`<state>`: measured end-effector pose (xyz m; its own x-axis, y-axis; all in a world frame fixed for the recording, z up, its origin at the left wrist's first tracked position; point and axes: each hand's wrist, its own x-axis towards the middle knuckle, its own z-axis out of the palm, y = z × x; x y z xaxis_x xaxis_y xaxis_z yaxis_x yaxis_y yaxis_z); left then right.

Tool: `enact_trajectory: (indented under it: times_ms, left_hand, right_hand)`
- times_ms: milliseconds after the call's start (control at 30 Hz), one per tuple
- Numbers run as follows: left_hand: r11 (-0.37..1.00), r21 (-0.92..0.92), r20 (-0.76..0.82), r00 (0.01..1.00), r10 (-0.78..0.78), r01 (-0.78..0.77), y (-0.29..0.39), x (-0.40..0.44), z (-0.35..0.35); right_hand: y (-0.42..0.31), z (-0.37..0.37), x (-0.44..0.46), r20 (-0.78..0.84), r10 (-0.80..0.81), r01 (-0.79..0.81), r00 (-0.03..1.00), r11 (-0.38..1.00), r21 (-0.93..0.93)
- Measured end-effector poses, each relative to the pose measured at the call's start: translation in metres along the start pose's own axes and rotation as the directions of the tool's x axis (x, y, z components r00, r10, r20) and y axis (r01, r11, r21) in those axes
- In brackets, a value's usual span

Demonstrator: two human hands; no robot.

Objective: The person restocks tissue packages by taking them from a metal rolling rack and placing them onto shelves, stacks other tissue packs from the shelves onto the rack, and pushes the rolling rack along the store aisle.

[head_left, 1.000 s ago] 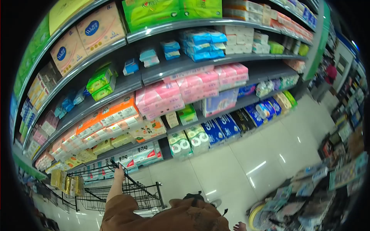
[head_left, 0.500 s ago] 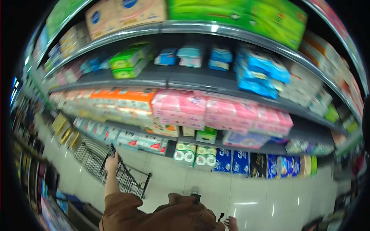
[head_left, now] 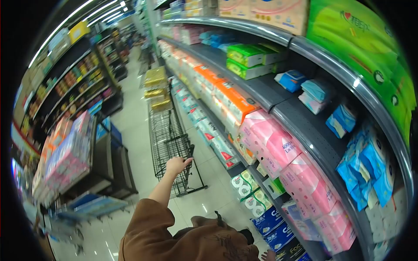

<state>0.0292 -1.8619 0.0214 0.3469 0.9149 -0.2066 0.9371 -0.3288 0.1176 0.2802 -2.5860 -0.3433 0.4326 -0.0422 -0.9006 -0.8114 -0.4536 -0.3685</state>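
My left hand (head_left: 176,165) reaches forward at the near end of a dark wire shopping cart (head_left: 163,130). Its fingers are closed round the cart's handle, mostly hidden beneath the hand, and the thumb sticks out to the right. Gold packs (head_left: 156,82) are stacked at the cart's far end; whether they lie inside it I cannot tell. Low at the bottom edge, beside the brown top, my right hand (head_left: 267,255) shows only in part. Its fingers are apart and hold nothing, close to the dark blue packs (head_left: 278,235) on the floor.
A long shelf (head_left: 244,82) of tissue packs runs along the right, with pink bundles (head_left: 296,161) and blue wipes packs (head_left: 365,161). Toilet roll packs (head_left: 250,191) stand at its foot. A display stand (head_left: 111,169) with tissue bundles (head_left: 69,148) is on the left, and the aisle floor (head_left: 130,148) runs between.
My view has turned left, from facing the shelf to looking along the aisle. The cart now points ahead of me, with my left hand still at its handle. My right hand remains low.
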Motion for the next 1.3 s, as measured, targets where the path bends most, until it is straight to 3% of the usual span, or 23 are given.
enact_trajectory:
  times_ms: [33, 100, 267, 400, 633, 700, 800, 867, 967, 1067, 1167, 1200, 1300]
  left_hand:
    - [1.000, -0.004, 0.005, 1.000, 0.014, -0.014, 0.006, -0.015, 0.004]
    - [0.999, -0.036, 0.001, 1.000, 0.009, -0.009, 0.021, -0.047, 0.014]
    - [1.000, -0.025, -0.004, 1.000, -0.019, 0.019, 0.071, -0.128, 0.034]
    - [0.999, -0.019, -0.002, 0.999, -0.045, 0.045, 0.109, -0.188, 0.049]
    - [0.995, -0.090, -0.017, 0.999, -0.051, 0.049, 0.167, -0.294, 0.074]
    - [0.995, -0.086, -0.048, 0.998, -0.050, 0.045, 0.178, -0.321, 0.091]
    - [0.995, -0.103, -0.118, 0.993, -0.023, 0.011, 0.195, -0.367, 0.111]
    - [0.994, -0.112, -0.148, 0.989, -0.013, -0.004, 0.207, -0.402, 0.118]
    - [0.984, -0.100, -0.150, 0.980, 0.130, -0.146, 0.210, -0.459, 0.138]
    - [0.960, -0.161, -0.196, 0.961, 0.196, -0.228, 0.222, -0.522, 0.155]
    - [0.955, -0.140, -0.193, 0.953, 0.233, -0.262, 0.234, -0.578, 0.176]
    - [0.954, -0.146, -0.175, 0.956, 0.237, -0.263, 0.242, -0.597, 0.177]
    - [0.942, -0.162, -0.124, 0.953, 0.275, -0.293, 0.263, -0.644, 0.187]
  right_hand:
    - [-0.039, 0.000, 0.005, -0.038, -0.026, 0.025, 0.999, 0.999, -0.027]
    - [-0.109, -0.004, -0.002, 0.085, -0.103, 0.117, 0.991, 0.978, -0.170]
    - [-0.199, 0.003, -0.040, 0.252, -0.267, 0.342, 0.930, 0.879, -0.331]
    - [-0.213, 0.011, -0.049, 0.473, -0.303, 0.517, 0.827, 0.740, -0.429]
    - [-0.184, 0.033, -0.083, 0.773, -0.278, 0.776, 0.570, 0.491, -0.396]
    - [-0.177, 0.033, -0.137, 0.791, -0.206, 0.722, 0.576, 0.583, -0.373]
    - [-0.158, 0.035, -0.193, 0.871, -0.128, 0.660, 0.475, 0.707, -0.256]
    - [-0.141, 0.038, -0.230, 0.883, -0.205, 0.684, 0.423, 0.711, -0.162]
    - [-0.110, 0.037, -0.269, 0.872, -0.326, 0.712, 0.366, 0.701, -0.037]
    - [-0.082, 0.024, -0.324, 0.801, -0.376, 0.705, 0.465, 0.705, -0.078]
    - [-0.047, 0.001, -0.328, 0.834, -0.291, 0.602, 0.468, 0.797, -0.059]
    - [-0.036, -0.016, -0.336, 0.807, -0.292, 0.517, 0.514, 0.856, -0.020]
    - [-0.016, -0.059, -0.311, 0.811, -0.322, 0.514, 0.489, 0.857, 0.031]
